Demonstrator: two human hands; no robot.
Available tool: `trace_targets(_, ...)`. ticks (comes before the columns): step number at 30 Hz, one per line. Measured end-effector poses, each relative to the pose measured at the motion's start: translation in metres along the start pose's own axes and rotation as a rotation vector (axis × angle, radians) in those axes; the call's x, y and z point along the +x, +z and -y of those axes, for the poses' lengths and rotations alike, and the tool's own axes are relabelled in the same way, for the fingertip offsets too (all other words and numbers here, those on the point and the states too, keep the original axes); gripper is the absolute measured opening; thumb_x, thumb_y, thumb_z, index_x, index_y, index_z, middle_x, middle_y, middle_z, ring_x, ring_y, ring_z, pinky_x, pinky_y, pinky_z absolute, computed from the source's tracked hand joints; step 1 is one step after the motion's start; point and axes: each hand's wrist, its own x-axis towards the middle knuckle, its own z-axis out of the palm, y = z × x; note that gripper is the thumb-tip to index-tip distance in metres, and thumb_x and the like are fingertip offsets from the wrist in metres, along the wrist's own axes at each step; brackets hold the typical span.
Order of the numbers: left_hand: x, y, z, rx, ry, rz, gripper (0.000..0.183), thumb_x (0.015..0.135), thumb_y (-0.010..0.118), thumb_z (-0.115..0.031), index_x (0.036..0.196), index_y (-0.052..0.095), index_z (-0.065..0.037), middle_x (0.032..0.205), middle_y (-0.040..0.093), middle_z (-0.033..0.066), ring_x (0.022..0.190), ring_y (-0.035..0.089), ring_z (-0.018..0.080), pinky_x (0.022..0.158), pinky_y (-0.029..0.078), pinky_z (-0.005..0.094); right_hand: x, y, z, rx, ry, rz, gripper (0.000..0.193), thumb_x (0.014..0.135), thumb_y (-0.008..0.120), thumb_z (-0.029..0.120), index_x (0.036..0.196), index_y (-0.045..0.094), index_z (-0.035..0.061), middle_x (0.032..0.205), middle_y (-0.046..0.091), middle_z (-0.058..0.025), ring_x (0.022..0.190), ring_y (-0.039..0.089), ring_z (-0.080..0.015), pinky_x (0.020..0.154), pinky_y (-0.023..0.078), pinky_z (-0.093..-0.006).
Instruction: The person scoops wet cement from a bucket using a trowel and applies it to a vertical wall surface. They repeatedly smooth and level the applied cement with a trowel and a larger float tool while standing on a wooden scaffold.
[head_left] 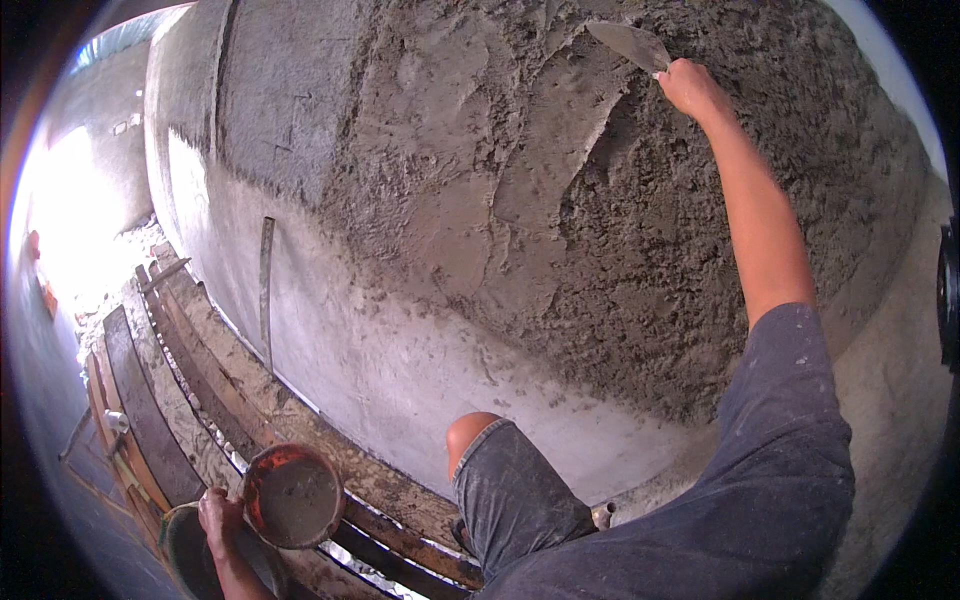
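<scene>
One orange-walled bowl (pixel 257 482) of grey mortar (pixel 298 497) at the left hand (pixel 221 516)

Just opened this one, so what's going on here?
A person's right hand holds a pointed trowel up at the rough grey mortar coat on a wall. The left hand is down at the rim of an orange-and-dark bowl with mortar inside. Mortar covers much of the upper wall, partly smeared and partly lumpy, while the band below is pale.
</scene>
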Motion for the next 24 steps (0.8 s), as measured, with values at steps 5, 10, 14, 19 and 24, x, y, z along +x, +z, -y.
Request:
trace_targets(5,-0.014,-0.013,-0.023,-0.044,-0.033,0.014,0.046,0.076,0.082,-0.033,0.109,0.073,-0.002,0.105,0.074,0.0196,0.105,0.07,0.0362,0.092,0.055,0.0454,-0.034,0.017,0.005,-0.012,0.073,-0.15,0.037,0.105,0.05,0.038,0.118,0.064,0.0058,0.11,0.07,-0.0157,0.101,0.068,-0.0358,0.082,0.054,-0.0545)
trace_targets(10,-0.009,-0.014,-0.017,-0.064,-0.083,0.043,0.048,0.078,0.081,-0.033,0.113,0.072,-0.002,0.112,0.072,0.0197,0.109,0.068,0.0351,0.095,0.053,0.0449,-0.056,0.026,0.014,0.038,0.024,-0.208,0.036,0.104,0.052,0.039,0.114,0.064,0.0067,0.106,0.07,-0.0153,0.097,0.069,-0.0358,0.079,0.055,-0.0533)
trace_targets(14,-0.01,-0.012,-0.02,-0.078,-0.098,0.061,0.048,0.079,0.081,-0.034,0.113,0.071,-0.002,0.113,0.072,0.0196,0.11,0.068,0.0346,0.096,0.053,0.0446,-0.088,0.043,0.031,0.154,-0.045,-0.254,0.038,0.102,0.053,0.041,0.109,0.065,0.0053,0.105,0.07,-0.0187,0.094,0.068,-0.0405,0.078,0.054,-0.054)
trace_targets(19,-0.004,-0.005,-0.01,-0.084,-0.096,0.067,0.049,0.078,0.081,-0.034,0.114,0.071,-0.002,0.111,0.073,0.019,0.109,0.069,0.0336,0.096,0.053,0.0441,-0.134,0.063,0.078,0.423,-0.232,-0.37,0.037,0.101,0.058,0.041,0.097,0.063,0.0043,0.091,0.069,-0.0198,0.082,0.067,-0.0413,0.067,0.052,-0.0524)
trace_targets(24,-0.009,-0.013,-0.011,-0.085,-0.066,0.081,0.046,0.079,0.08,-0.033,0.112,0.073,-0.003,0.107,0.074,0.0171,0.104,0.071,0.0321,0.093,0.055,0.0433,-0.19,0.065,0.144,0.942,-0.381,-0.227,0.033,0.099,0.066,0.033,0.084,0.06,0.0043,0.07,0.061,-0.0098,0.063,0.061,-0.0263,0.056,0.047,-0.0426)
